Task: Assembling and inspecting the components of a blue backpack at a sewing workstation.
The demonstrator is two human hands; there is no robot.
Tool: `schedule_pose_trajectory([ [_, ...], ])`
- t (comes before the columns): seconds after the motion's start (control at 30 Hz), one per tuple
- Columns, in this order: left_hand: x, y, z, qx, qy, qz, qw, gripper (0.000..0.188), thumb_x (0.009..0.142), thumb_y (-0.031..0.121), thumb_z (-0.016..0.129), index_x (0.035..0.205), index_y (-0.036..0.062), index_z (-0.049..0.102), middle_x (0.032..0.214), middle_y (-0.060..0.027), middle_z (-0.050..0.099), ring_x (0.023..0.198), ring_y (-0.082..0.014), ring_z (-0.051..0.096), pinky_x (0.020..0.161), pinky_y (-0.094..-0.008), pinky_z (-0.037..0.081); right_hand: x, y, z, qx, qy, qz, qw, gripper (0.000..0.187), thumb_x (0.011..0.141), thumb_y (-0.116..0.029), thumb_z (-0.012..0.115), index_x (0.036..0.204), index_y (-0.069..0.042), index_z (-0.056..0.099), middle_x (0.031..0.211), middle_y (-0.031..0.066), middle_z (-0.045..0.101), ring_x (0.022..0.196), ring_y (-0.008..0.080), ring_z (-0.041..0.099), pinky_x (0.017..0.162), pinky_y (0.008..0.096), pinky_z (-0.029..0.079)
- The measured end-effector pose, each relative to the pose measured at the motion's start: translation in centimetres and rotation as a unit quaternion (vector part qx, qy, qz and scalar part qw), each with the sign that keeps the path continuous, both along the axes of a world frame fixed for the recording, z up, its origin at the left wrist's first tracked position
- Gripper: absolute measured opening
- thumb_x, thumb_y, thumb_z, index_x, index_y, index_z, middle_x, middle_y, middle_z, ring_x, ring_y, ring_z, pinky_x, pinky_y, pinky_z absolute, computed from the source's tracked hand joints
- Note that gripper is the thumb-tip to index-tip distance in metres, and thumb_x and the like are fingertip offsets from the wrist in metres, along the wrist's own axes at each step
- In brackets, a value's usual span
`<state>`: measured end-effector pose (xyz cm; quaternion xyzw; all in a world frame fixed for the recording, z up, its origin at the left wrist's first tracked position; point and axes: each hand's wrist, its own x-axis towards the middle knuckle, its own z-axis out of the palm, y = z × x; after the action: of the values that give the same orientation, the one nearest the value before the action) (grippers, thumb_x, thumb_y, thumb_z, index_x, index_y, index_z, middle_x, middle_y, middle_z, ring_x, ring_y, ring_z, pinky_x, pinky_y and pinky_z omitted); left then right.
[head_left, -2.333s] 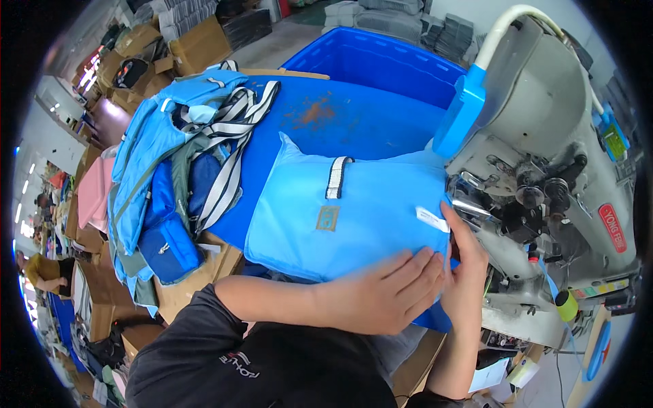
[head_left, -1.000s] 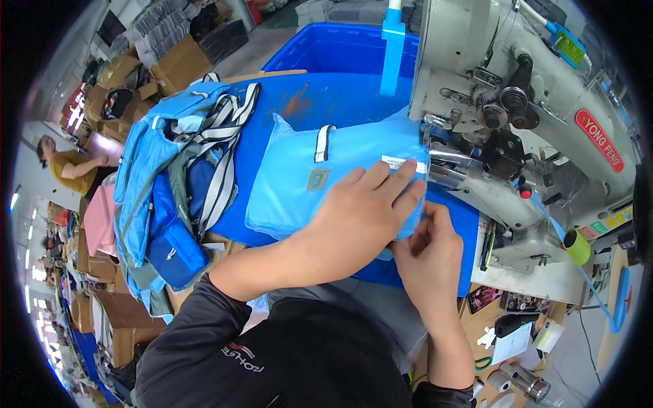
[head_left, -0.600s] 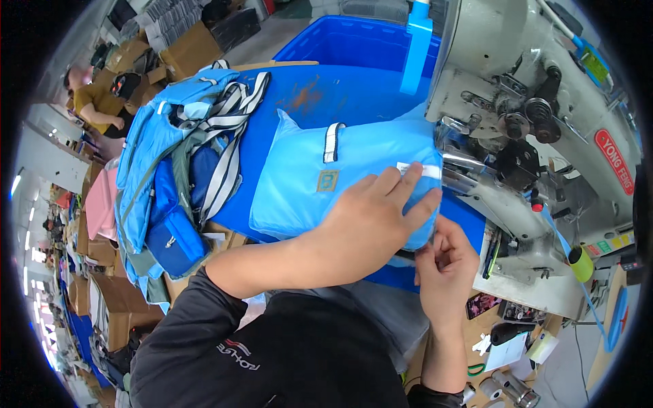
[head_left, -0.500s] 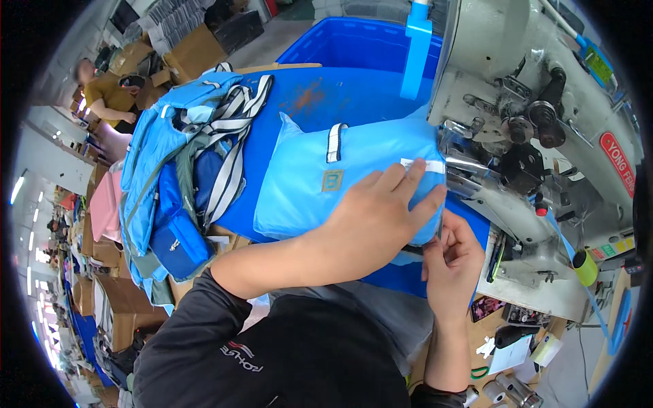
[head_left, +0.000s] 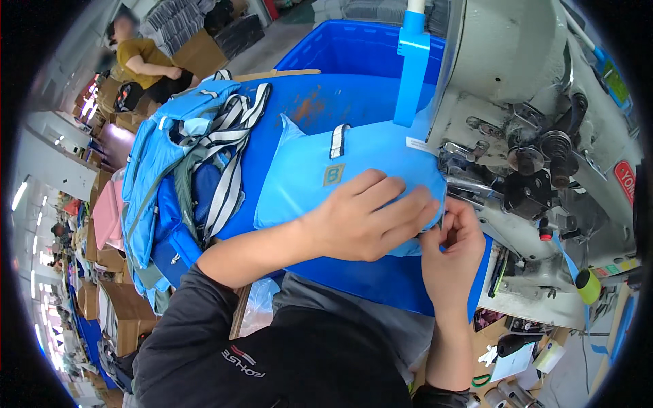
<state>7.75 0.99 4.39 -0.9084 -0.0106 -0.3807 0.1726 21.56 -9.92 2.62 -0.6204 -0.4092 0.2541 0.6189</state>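
A light blue fabric pouch (head_left: 292, 183), with a striped webbing loop (head_left: 338, 141), a small square patch (head_left: 333, 175) and a white label (head_left: 420, 143), lies on the blue tabletop. Its right edge reaches the working end of a sewing machine (head_left: 490, 81). My left hand (head_left: 374, 217) rests over the pouch's lower right part, fingers curled and closed on the fabric by the edge. Just beside it, my right hand (head_left: 454, 258) pinches the lower right corner between thumb and fingers. The fingertips hide exactly how the fabric layers lie there.
A light blue backpack (head_left: 146, 177) with striped straps lies left on the table (head_left: 313, 102). Beyond the far edge stands a blue crate (head_left: 354, 41). A blue bracket (head_left: 412, 81) hangs above the pouch. Small tools and a phone lie lower right. Another person (head_left: 146, 61) is far left.
My left hand's fingers, spread over the label before, have curled and moved down toward my right hand, uncovering the label. The right hand keeps its pinch. The background person appears farther right.
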Motion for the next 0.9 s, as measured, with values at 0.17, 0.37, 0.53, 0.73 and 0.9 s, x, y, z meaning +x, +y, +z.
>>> schedule_pose_trajectory([
  [0.17, 0.7, 0.6, 1.0, 0.004, 0.014, -0.026, 1.000, 0.038, 0.068, 0.015, 0.066, 0.104, 0.0027, 0.070, 0.107, -0.0080, 0.064, 0.081, -0.0185, 0.057, 0.065, -0.0295, 0.045, -1.0, 0.7, 1.1, -0.052, -0.183, -0.077, 0.979, 0.020, 0.075, 0.001, 0.070, 0.089, -0.003, 0.057, 0.063, 0.0054, 0.047, 0.055, 0.0162, 0.048, 0.052, 0.0291, 0.040],
  [0.37, 0.6, 1.1, 1.0, 0.027, 0.078, -0.039, 0.996, 0.036, 0.070, 0.014, 0.065, 0.104, -0.0001, 0.068, 0.102, -0.0080, 0.062, 0.085, -0.0206, 0.059, 0.070, -0.0313, 0.047, -0.7, -1.0, 1.0, -0.073, -0.252, -0.104, 0.959, 0.016, 0.077, 0.000, 0.068, 0.090, -0.001, 0.059, 0.063, 0.0082, 0.053, 0.056, 0.0212, 0.055, 0.053, 0.0339, 0.044],
  [0.53, 1.1, 1.9, 0.6, 0.013, 0.099, -0.041, 0.994, 0.042, 0.071, 0.016, 0.065, 0.110, -0.0003, 0.065, 0.102, -0.0074, 0.061, 0.088, -0.0209, 0.059, 0.073, -0.0322, 0.048, -0.5, -0.3, 0.9, -0.055, -0.185, -0.087, 0.977, 0.011, 0.079, 0.000, 0.067, 0.089, 0.002, 0.062, 0.058, 0.0071, 0.053, 0.048, 0.0161, 0.051, 0.048, 0.0305, 0.041],
  [0.73, 1.6, 2.8, -0.1, 0.013, 0.064, -0.002, 0.998, 0.046, 0.072, 0.017, 0.064, 0.116, 0.0041, 0.064, 0.099, -0.0052, 0.058, 0.083, -0.0183, 0.056, 0.068, -0.0305, 0.045, 0.1, 1.7, 0.2, -0.017, -0.127, -0.076, 0.989, 0.010, 0.081, -0.001, 0.067, 0.090, 0.003, 0.064, 0.056, 0.0046, 0.051, 0.049, 0.0087, 0.047, 0.047, 0.0268, 0.039],
  [0.9, -0.8, 1.4, -0.5, 0.006, 0.053, 0.083, 0.995, 0.049, 0.072, 0.017, 0.063, 0.120, 0.0078, 0.066, 0.094, -0.0033, 0.055, 0.075, -0.0149, 0.052, 0.060, -0.0276, 0.042, 0.1, 1.6, 0.3, -0.018, -0.147, -0.090, 0.985, 0.010, 0.081, -0.001, 0.067, 0.090, 0.002, 0.064, 0.056, 0.0042, 0.051, 0.049, 0.0080, 0.047, 0.047, 0.0266, 0.039],
])
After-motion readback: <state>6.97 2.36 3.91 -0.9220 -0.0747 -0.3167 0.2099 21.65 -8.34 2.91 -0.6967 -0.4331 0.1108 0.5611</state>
